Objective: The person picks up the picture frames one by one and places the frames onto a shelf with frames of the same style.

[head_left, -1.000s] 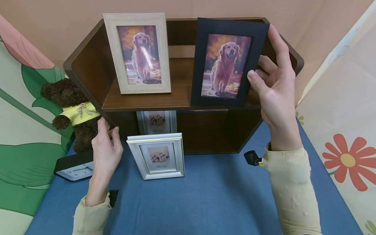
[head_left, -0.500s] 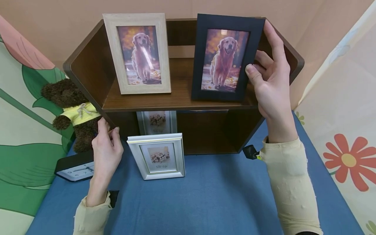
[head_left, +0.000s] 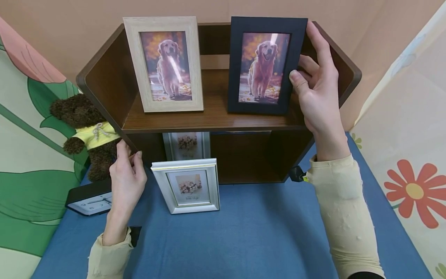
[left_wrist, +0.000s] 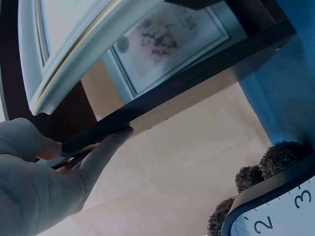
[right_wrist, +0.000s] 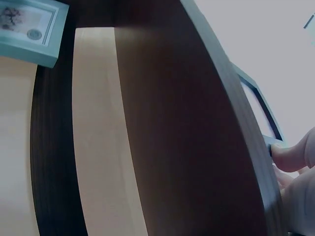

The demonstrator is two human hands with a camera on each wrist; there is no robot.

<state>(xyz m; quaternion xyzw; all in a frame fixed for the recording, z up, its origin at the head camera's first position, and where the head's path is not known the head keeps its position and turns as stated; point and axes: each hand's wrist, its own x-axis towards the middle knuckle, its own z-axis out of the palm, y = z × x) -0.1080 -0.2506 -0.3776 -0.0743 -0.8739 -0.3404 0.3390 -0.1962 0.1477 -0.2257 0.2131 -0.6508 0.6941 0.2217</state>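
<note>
My right hand [head_left: 318, 89] holds the right edge of a black photo frame [head_left: 263, 66] with a dog picture, thumb on its front and a finger along its upper corner. The frame stands upright at the upper shelf of a dark brown bookshelf [head_left: 216, 122]; whether its bottom edge touches the board cannot be told. To its left on that shelf stands a cream photo frame [head_left: 165, 66] with a similar picture. My left hand [head_left: 127, 174] grips the bookshelf's left side panel; in the left wrist view, thumb and fingers of the hand [left_wrist: 44, 177] lie on both sides of the panel [left_wrist: 182, 78].
A silver-white photo frame [head_left: 188, 186] stands on the blue cloth [head_left: 244, 232] before the bookshelf. Another silvery frame [head_left: 186, 145] shows in the lower compartment. At the left are a brown teddy bear [head_left: 87, 131] in yellow and a black clock [head_left: 90, 197].
My right hand has moved the black photo frame slightly left and further back, and the frame now stands straighter. The left hand has stayed in place.
</note>
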